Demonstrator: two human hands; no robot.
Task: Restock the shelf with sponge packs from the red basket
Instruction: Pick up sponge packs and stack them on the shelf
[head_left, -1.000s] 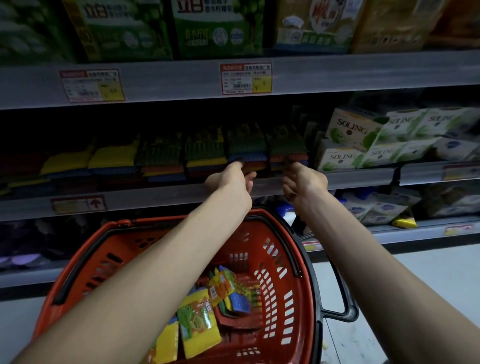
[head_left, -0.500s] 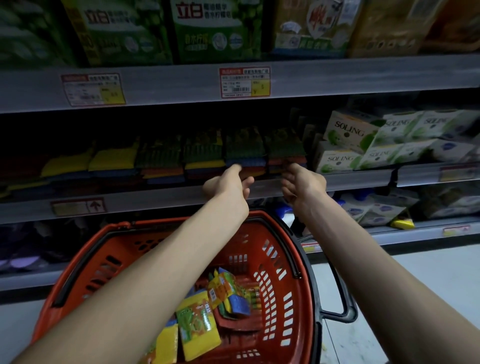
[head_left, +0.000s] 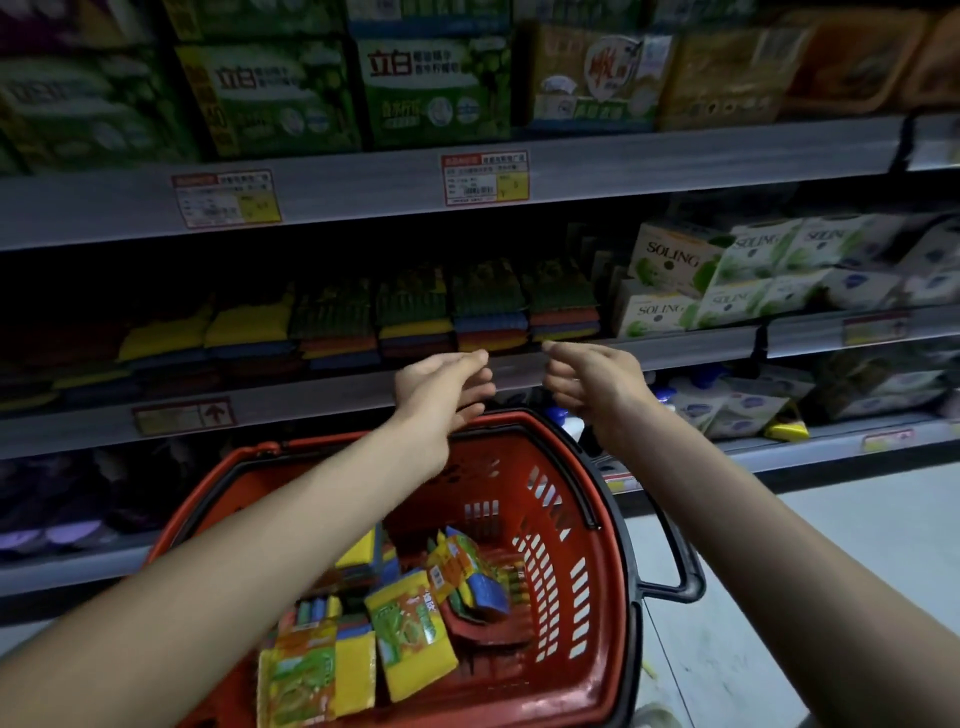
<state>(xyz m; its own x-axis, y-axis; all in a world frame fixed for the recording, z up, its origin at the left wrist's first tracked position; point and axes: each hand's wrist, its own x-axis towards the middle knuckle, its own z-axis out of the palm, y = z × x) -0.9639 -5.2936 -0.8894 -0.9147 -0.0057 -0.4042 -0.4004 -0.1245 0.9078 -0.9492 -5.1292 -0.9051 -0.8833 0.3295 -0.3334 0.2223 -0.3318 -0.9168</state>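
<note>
A red basket (head_left: 597, 597) stands below me with several sponge packs (head_left: 410, 634) lying in it, yellow and green wrappers up. On the middle shelf (head_left: 311, 397) stands a row of sponge packs (head_left: 488, 312) with green tops and coloured layers. My left hand (head_left: 441, 387) and my right hand (head_left: 592, 379) hover side by side just in front of the shelf's edge, below the right end of that row. Both hands hold nothing, and their fingers are loosely extended toward the shelf.
White and green SOLING boxes (head_left: 670, 275) fill the shelf right of the sponges. Green detergent packs (head_left: 436, 88) line the upper shelf above price tags (head_left: 485, 179). Pouches and a yellow item (head_left: 787, 428) sit on the lower shelf. Grey floor (head_left: 831, 571) lies to the right.
Both hands have pulled back a little from the sponge row at the shelf edge and their fingers have loosened. The view has shifted slightly downward.
</note>
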